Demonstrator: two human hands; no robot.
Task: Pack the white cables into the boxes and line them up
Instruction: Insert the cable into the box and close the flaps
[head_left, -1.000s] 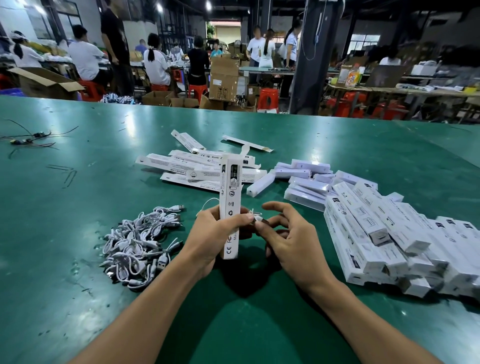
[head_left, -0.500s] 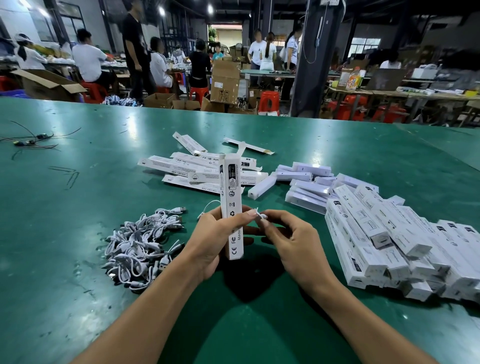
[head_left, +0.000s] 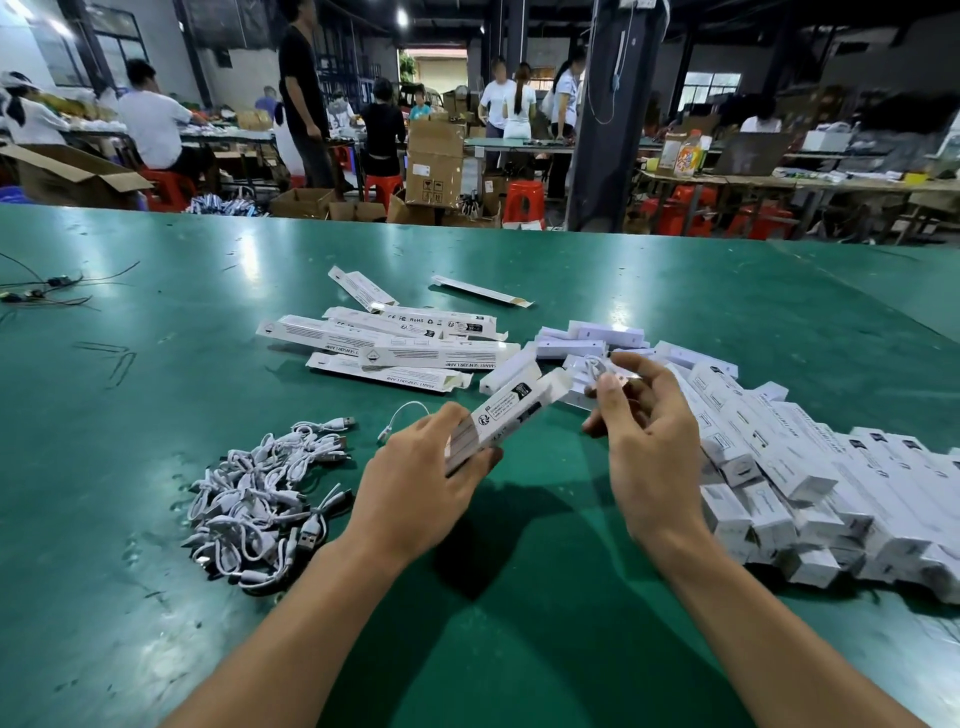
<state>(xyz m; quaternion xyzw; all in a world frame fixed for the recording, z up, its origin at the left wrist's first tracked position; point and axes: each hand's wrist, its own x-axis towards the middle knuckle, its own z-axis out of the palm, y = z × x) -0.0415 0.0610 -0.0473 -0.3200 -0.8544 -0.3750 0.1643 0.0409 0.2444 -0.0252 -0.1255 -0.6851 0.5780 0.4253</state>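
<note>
My left hand (head_left: 415, 488) grips a long white box (head_left: 511, 410) near its lower end; the box is tilted, its top end pointing up and to the right. My right hand (head_left: 644, 441) pinches a small coiled white cable (head_left: 597, 370) between thumb and fingers, just right of the box's upper end. A heap of loose white cables (head_left: 265, 493) lies on the green table to the left of my left hand. One single cable (head_left: 402, 418) lies just beyond my left hand.
Flat unfolded white boxes (head_left: 395, 345) lie scattered beyond my hands. A large pile of filled white boxes (head_left: 810, 478) stretches along the right. Dark wires (head_left: 47, 291) lie at the far left. The green table (head_left: 156, 623) ends ahead, where people work at other benches.
The box has tipped from upright to slanting toward the right. My right hand has lifted up and away to the right with the cable, and the two hands have drawn apart.
</note>
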